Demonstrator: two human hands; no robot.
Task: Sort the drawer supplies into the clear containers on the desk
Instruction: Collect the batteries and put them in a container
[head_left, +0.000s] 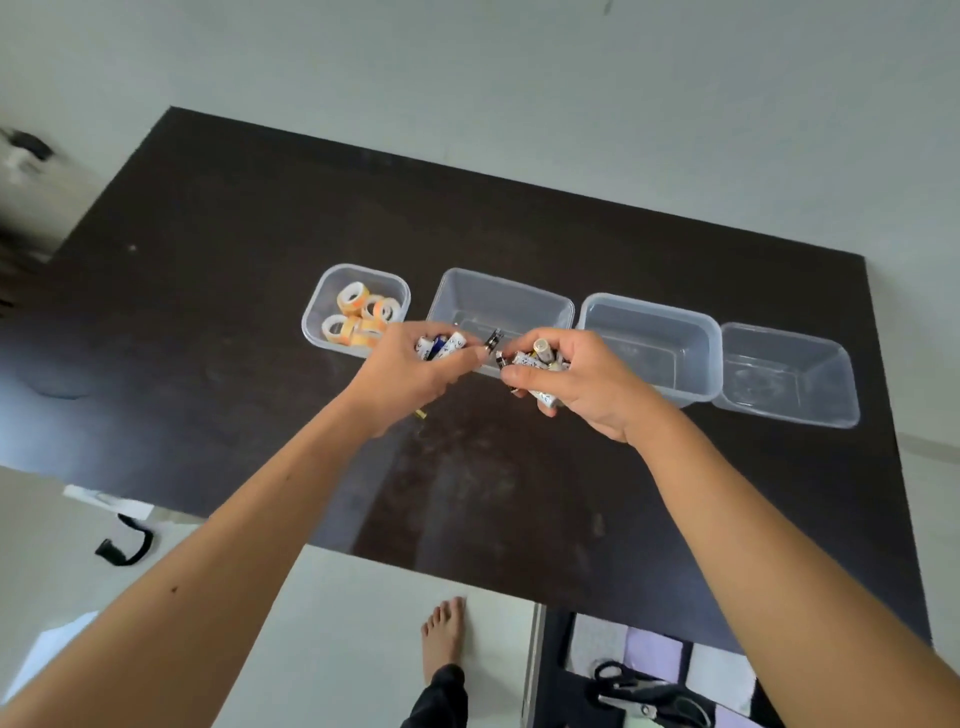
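Four clear containers stand in a row on the dark desk (218, 291). The leftmost container (317, 312) holds several orange and white tape rolls (363, 314). My left hand (410, 374) is closed on a bunch of white and blue batteries (441, 345) just in front of the second container (498, 301). My right hand (576, 384) grips more batteries (537, 358) beside it, over that container's near rim. One dark battery (493, 340) sits between the two hands' fingertips. The third container (652, 343) and fourth container (789, 374) hold nothing.
An open drawer at the bottom right shows black-handled scissors (649, 693). My bare foot (444, 634) stands on the pale floor below the desk edge. A black strap (127, 545) lies on the floor at the left. A wall runs behind the desk.
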